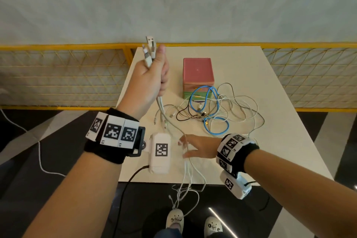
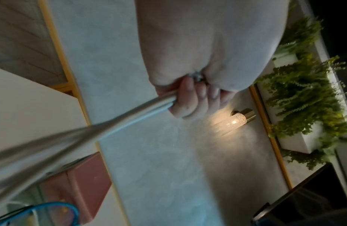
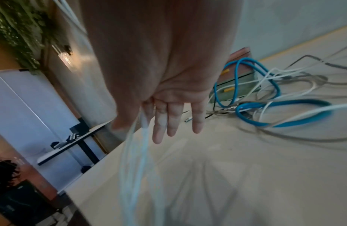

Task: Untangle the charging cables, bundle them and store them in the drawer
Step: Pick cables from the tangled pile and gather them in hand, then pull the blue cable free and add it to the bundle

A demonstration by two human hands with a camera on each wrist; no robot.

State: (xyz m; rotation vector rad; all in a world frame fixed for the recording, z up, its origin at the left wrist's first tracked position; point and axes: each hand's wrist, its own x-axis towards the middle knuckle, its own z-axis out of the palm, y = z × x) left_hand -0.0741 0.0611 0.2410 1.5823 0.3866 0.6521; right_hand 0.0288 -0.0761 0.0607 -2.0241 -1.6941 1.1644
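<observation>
My left hand (image 1: 154, 75) is raised over the table's left side and grips a bunch of white cables (image 1: 161, 106); their plugs (image 1: 149, 48) stick up above the fist. In the left wrist view the fingers (image 2: 193, 97) curl round that bunch (image 2: 110, 122). The strands run down to my right hand (image 1: 190, 148) near the front edge. There they pass between thumb and index finger (image 3: 143, 120) while the other fingers (image 3: 172, 122) stay straight. Their ends hang off the table towards the floor (image 1: 185, 189). A tangle of blue (image 1: 218, 131), black and white cables lies before a pink-topped drawer box (image 1: 198, 72).
The white table (image 1: 270, 150) is small; its left edge runs just under my left wrist. A yellow mesh railing (image 1: 58, 75) stands behind it. My slippered feet (image 1: 174, 218) are on the dark floor below the hanging strands. A wall lamp (image 2: 240, 117) and plants (image 2: 304, 99) are off to the side.
</observation>
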